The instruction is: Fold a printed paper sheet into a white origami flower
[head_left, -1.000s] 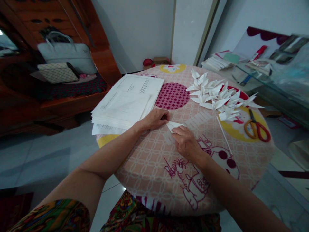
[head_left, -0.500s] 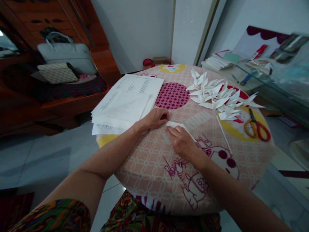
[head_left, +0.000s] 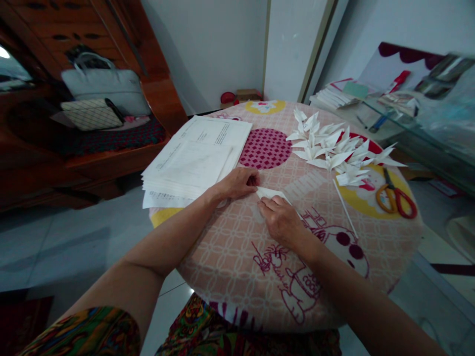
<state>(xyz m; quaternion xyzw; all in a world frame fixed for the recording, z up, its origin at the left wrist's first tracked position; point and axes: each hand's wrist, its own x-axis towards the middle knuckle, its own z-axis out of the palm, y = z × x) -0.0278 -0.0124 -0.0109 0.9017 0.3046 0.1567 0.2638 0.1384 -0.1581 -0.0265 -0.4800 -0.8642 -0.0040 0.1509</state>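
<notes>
A small folded piece of white paper (head_left: 269, 193) lies on the round table with its pink patterned cloth (head_left: 237, 257). My left hand (head_left: 237, 182) rests at the paper's left end, fingers curled and pressing on its tip. My right hand (head_left: 282, 220) lies flat over the paper's near side, fingers together and pressing it down; most of the paper is hidden under this hand.
A stack of printed sheets (head_left: 196, 160) lies at the table's left. Several folded white paper cranes (head_left: 334, 148) sit at the back right, with a thin white paper strip (head_left: 345, 207) and orange-handled scissors (head_left: 395, 198) near the right edge. A wooden bench (head_left: 111, 153) with bags (head_left: 106, 86) stands left.
My right hand has slid left and slightly forward over the folded paper, covering more of it. My left hand has stayed put.
</notes>
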